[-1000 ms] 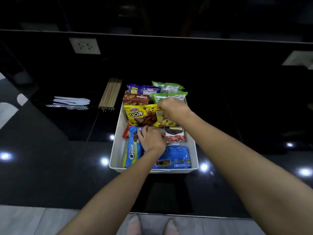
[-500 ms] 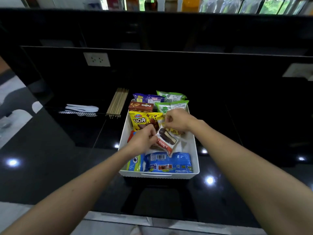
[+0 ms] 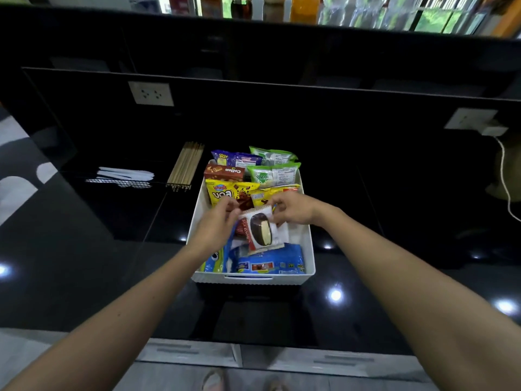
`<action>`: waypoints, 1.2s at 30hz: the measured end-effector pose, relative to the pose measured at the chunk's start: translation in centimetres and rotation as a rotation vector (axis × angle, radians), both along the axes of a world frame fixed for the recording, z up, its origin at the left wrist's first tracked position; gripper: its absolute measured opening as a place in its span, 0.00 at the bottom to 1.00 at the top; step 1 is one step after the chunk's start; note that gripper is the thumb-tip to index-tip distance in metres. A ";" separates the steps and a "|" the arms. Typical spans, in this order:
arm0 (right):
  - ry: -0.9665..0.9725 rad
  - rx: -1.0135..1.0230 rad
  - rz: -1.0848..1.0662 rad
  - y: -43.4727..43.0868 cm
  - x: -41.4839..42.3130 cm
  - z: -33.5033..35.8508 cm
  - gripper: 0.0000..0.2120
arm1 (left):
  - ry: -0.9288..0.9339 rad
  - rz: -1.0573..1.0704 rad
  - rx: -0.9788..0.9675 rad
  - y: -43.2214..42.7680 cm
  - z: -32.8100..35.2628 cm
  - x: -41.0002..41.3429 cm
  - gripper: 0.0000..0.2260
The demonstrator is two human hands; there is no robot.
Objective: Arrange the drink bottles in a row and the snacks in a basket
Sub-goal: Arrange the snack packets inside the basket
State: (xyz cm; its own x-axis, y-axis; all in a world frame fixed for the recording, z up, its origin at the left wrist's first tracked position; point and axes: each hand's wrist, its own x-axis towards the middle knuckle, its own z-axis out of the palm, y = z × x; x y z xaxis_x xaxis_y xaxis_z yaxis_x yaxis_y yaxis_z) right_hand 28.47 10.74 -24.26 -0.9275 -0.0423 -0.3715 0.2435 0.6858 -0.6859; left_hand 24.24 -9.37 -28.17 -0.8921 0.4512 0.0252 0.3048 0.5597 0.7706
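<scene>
A white basket (image 3: 308, 241) stands on the black counter, filled with snack packs. Both hands hold a white chocolate pie pack (image 3: 263, 230) tilted up over the basket's middle: my left hand (image 3: 217, 224) grips its left top corner, my right hand (image 3: 293, 208) pinches its right top corner. Under it lie a blue pack (image 3: 270, 261) and a blue cookie pack (image 3: 214, 259). Behind stand a yellow pack (image 3: 225, 191), a brown box (image 3: 224, 173), a purple pack (image 3: 236, 158) and green packs (image 3: 273, 172). Bottles (image 3: 301, 8) show at the top edge.
Left of the basket lie a bundle of wooden sticks (image 3: 186, 165) and white plastic cutlery (image 3: 127, 174). The back wall carries a white socket (image 3: 150, 93) at left and another at right (image 3: 473, 119) with a white cable (image 3: 504, 179) hanging down.
The chocolate pie pack has been lifted from lying flat among the snacks to tilted upright between both hands. My left hand rose off the blue packs. The view tipped up.
</scene>
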 end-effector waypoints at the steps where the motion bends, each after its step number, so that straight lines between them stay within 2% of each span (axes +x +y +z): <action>1: 0.023 0.024 0.007 0.1 -0.1 0.1 0.09 | 0.048 0.055 -0.031 -0.3 -0.3 0.0 0.08; 4: 0.010 0.085 0.047 -0.1 -0.9 0.4 0.02 | 0.108 0.142 -0.223 -1.0 -1.0 -0.1 0.17; 8: -0.124 -0.003 0.068 -0.7 -1.6 0.8 0.09 | -0.115 0.091 -0.540 -1.1 -2.1 0.4 0.41; 9: -0.152 -0.009 0.103 -1.0 -1.6 0.8 0.11 | -0.121 0.066 -0.579 -0.9 -2.5 0.7 0.44; 11: -0.207 0.109 0.229 -1.6 -1.5 0.4 0.14 | -0.077 0.067 -0.564 -0.8 -2.8 0.9 0.42; 14: -0.232 0.323 0.366 -2.4 -1.4 -1.4 0.13 | -0.094 0.070 -0.446 -0.9 -1.4 0.4 0.32; 17: -0.224 0.362 0.354 -2.2 -1.7 -2.0 0.08 | -0.171 -0.015 -0.273 -1.7 1.5 -0.6 0.31; 19: -0.270 0.274 0.258 -1.3 -2.3 -1.7 0.11 | -0.235 -0.183 -0.220 -2.4 3.2 -0.6 0.32; 21: -0.272 0.193 0.148 -0.4 -2.8 -1.4 0.10 | -0.214 -0.385 -0.370 -2.6 3.8 0.0 0.29; 23: -0.244 0.169 0.088 0.1 -3.3 -1.3 0.09 | -0.099 -0.552 -0.638 -2.3 2.8 0.8 0.28; 25: -0.205 0.182 0.110 -0.1 -3.7 -1.5 0.10 | -0.063 -0.618 -0.844 -1.8 1.4 1.3 0.28; 26: -0.163 0.203 0.136 -0.4 -3.9 -1.6 0.10 | -0.090 -0.610 -0.871 -1.7 0.9 1.3 0.29; 29: -0.049 0.301 0.231 -1.9 -4.2 -2.4 0.15 | -0.150 -0.591 -0.835 -1.7 0.6 1.1 0.30; 31: -0.048 0.329 0.282 -2.7 -4.5 -3.4 0.19 | -0.192 -0.568 -0.800 -1.9 0.7 1.1 0.31; 33: -0.068 0.398 0.353 -3.3 -4.7 -4.0 0.21 | -0.239 -0.469 -0.650 -2.3 0.7 1.2 0.29; 34: -0.082 0.425 0.381 -3.5 -4.8 -4.2 0.22 | -0.214 -0.399 -0.528 -2.6 0.7 1.5 0.26; 35: -0.099 0.429 0.400 -3.7 -4.7 -4.1 0.22 | -0.101 -0.311 -0.401 -2.8 0.7 1.8 0.24; 36: -0.112 0.423 0.413 -3.8 -4.7 -4.1 0.22 | 0.094 -0.214 -0.295 -3.0 0.4 1.9 0.23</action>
